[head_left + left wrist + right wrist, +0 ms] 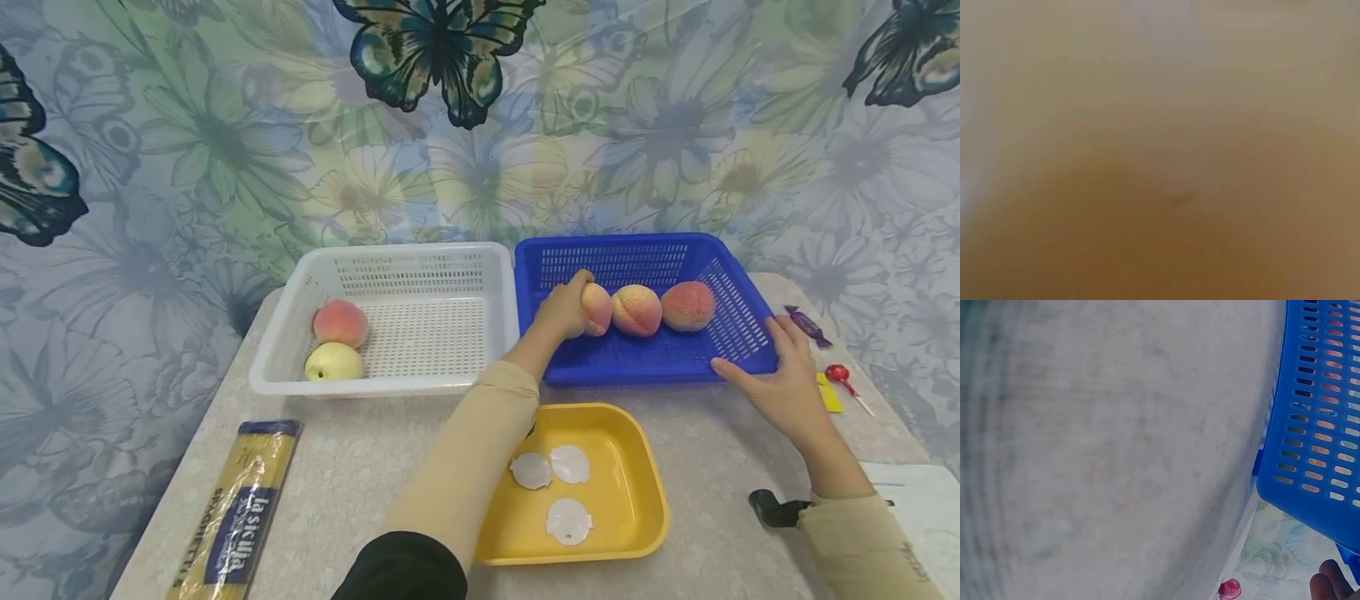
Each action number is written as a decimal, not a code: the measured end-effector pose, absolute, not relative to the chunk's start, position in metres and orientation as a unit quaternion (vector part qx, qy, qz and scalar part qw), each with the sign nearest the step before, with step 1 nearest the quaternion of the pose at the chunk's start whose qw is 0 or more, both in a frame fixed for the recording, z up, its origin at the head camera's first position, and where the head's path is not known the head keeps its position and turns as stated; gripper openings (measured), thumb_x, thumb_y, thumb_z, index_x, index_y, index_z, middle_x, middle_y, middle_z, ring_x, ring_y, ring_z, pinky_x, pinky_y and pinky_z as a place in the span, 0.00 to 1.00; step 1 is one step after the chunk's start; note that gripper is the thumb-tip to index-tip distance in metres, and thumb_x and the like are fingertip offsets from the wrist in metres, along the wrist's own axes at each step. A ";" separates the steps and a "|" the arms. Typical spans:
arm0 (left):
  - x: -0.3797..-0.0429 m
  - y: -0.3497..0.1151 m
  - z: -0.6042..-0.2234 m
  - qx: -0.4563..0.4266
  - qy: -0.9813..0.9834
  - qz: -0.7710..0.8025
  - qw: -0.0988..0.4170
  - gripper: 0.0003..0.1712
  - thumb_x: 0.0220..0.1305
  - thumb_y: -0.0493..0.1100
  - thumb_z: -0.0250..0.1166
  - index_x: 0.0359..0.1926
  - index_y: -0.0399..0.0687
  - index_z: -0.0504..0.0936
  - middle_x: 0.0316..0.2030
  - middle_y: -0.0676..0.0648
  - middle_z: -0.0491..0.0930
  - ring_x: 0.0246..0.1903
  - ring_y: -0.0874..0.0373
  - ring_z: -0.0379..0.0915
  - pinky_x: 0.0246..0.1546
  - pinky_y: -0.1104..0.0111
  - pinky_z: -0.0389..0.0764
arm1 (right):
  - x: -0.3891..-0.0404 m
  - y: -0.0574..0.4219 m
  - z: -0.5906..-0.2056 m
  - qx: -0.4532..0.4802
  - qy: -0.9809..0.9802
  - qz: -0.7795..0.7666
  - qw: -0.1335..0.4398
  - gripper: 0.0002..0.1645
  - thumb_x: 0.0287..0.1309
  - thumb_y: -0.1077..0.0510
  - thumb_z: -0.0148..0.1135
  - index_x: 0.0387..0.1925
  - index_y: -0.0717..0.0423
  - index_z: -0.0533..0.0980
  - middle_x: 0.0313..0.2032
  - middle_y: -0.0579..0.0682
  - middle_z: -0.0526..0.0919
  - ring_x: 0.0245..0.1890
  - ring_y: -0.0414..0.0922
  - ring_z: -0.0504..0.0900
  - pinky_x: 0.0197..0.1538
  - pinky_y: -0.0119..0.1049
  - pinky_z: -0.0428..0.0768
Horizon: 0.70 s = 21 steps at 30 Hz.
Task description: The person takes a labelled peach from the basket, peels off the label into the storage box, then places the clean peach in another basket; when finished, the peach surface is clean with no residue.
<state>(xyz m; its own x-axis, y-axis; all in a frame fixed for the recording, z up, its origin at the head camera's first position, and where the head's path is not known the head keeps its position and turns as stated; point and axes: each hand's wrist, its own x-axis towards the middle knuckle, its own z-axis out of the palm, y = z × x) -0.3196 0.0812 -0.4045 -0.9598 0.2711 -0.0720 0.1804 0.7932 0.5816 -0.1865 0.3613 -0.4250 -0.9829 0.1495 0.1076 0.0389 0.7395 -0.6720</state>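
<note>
My left hand [564,310] reaches into the blue basket [630,372] and holds a peach [597,310] at its left side. Two more peaches, one yellow-pink [637,311] and one redder [687,306], sit in a row to the right of it. At the basket's front right corner, my right hand [787,392] rests with thumb and fingers spread at the rim. The right wrist view has that hand's fingertips [1329,581] low by the basket wall [1297,494]. Only a brown blur fills the left wrist view.
Left of the blue basket stands a white basket [420,385] with a red peach [341,322] and a pale yellow fruit [334,362]. A yellow tray [622,500] in front holds white discs [569,522]. Spaghetti [238,517] lies left; a wrapped candy [807,326] and lollipop [837,374] lie right.
</note>
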 end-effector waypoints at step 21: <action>-0.322 0.082 -0.405 0.110 0.948 0.286 0.090 0.49 0.51 0.54 0.78 0.71 0.57 0.64 0.66 0.45 0.72 0.67 0.50 0.68 0.68 0.59 0.70 | -0.185 0.360 -0.424 -0.043 -0.925 0.369 0.081 0.61 0.61 0.41 0.64 0.78 0.60 0.38 0.78 0.62 0.30 0.76 0.71 0.34 0.68 0.76 0.39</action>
<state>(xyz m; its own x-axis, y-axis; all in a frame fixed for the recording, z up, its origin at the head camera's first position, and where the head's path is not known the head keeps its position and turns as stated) -0.3215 0.0821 -0.4051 -0.9597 0.2593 -0.1083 0.1562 0.8126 0.5615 -0.1850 0.3598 -0.4239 -0.9832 0.1398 0.1175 0.0206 0.7240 -0.6895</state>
